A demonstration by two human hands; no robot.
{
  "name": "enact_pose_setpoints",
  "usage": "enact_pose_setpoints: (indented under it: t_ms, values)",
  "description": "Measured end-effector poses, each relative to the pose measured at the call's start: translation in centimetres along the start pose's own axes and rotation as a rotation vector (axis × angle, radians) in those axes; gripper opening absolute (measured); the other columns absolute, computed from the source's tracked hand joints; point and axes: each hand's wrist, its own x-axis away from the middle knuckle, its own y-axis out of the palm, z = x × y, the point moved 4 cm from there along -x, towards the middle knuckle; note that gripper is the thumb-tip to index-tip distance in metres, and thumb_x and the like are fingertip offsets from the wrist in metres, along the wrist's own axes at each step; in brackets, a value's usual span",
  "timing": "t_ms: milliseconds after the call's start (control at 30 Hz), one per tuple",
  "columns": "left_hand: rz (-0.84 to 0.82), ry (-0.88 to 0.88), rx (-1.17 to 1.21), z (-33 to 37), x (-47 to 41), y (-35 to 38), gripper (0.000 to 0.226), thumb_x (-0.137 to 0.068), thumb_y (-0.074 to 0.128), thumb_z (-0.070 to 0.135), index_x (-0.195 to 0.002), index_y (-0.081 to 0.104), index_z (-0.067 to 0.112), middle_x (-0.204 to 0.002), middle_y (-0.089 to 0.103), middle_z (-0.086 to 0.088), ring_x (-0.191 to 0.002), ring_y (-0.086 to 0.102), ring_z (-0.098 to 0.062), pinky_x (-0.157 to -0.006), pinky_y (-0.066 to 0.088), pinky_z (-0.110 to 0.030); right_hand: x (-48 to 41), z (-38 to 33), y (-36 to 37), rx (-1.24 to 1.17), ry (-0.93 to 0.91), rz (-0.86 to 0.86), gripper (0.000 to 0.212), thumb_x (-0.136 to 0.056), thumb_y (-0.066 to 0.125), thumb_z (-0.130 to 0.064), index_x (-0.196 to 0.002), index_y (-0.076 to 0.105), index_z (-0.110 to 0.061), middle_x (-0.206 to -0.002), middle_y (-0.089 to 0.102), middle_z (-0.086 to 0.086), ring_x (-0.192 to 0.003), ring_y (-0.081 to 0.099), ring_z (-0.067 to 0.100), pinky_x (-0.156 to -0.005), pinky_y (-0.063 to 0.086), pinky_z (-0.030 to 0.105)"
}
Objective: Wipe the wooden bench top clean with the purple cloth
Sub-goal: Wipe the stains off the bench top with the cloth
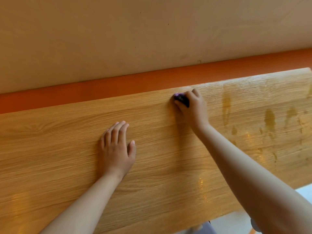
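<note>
The right hand (194, 105) grips the purple cloth (181, 98) on the wooden bench top (67, 149); the left hand (116, 149) lies flat. Wet streaks (270, 117) glisten rightward; an orange strip (101, 88) edges the beige wall (118, 34).

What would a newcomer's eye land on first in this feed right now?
The right hand gripping a bunched purple cloth near the far edge of the wooden bench top stands out first. Next come the dark wet streaks on the wood to the right of that hand, and the left hand resting flat near the middle. An orange strip runs behind the bench, below a beige wall.
</note>
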Motion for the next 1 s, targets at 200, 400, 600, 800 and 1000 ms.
enact_pose_setpoints:
  t_ms: [200,400,600,800,1000]
  values:
    - [0.008,0.005,0.001,0.1,-0.2,0.0,0.054,-0.086,0.04,0.036,-0.132,0.049,0.01,-0.14,0.049,-0.007,-0.132,0.038,-0.026,-0.109,0.026,-0.044,0.6,1.5,-1.4,-0.013,-0.116,-0.094,0.03,-0.084,0.068,-0.032,-0.1,0.064,-0.007,-0.093,0.052,0.001,-0.078,0.05,0.015,-0.067,0.042,0.027]
    - [0.011,0.014,-0.009,0.2,-0.2,0.0,0.054,-0.085,0.041,0.036,-0.131,0.049,0.01,-0.139,0.049,-0.008,-0.132,0.039,-0.028,-0.107,0.027,-0.045,-3.7,9.0,-6.0,0.103,0.096,0.028,0.03,-0.084,0.069,-0.03,-0.104,0.065,-0.007,-0.103,0.057,0.01,-0.091,0.056,0.027,-0.068,0.033,0.026]
    - [-0.009,0.007,-0.015,0.2,-0.1,0.0,0.053,-0.086,0.041,0.035,-0.133,0.047,0.01,-0.14,0.047,-0.008,-0.133,0.037,-0.028,-0.107,0.027,-0.046,-7.9,11.6,-7.5,0.137,0.107,-0.011,0.031,-0.083,0.07,-0.028,-0.108,0.066,-0.01,-0.108,0.061,0.012,-0.099,0.057,0.03,-0.077,0.041,0.031]
    - [-0.017,0.003,-0.023,0.2,0.0,0.1,0.053,-0.086,0.042,0.034,-0.132,0.047,0.009,-0.14,0.047,-0.009,-0.132,0.037,-0.029,-0.107,0.026,-0.046,-8.5,11.8,-7.4,0.155,-0.001,0.001,0.031,-0.085,0.067,-0.028,-0.109,0.066,-0.008,-0.109,0.064,0.012,-0.101,0.056,0.031,-0.084,0.043,0.036]
    - [-0.011,-0.014,-0.024,0.9,0.2,-0.2,0.055,-0.085,0.038,0.035,-0.131,0.048,0.007,-0.139,0.047,-0.012,-0.13,0.038,-0.032,-0.104,0.026,-0.048,-1.7,10.2,-8.0,0.12,-0.277,-0.213,0.029,-0.08,0.072,-0.019,-0.106,0.067,-0.009,-0.103,0.066,0.01,-0.096,0.057,0.027,-0.083,0.048,0.041]
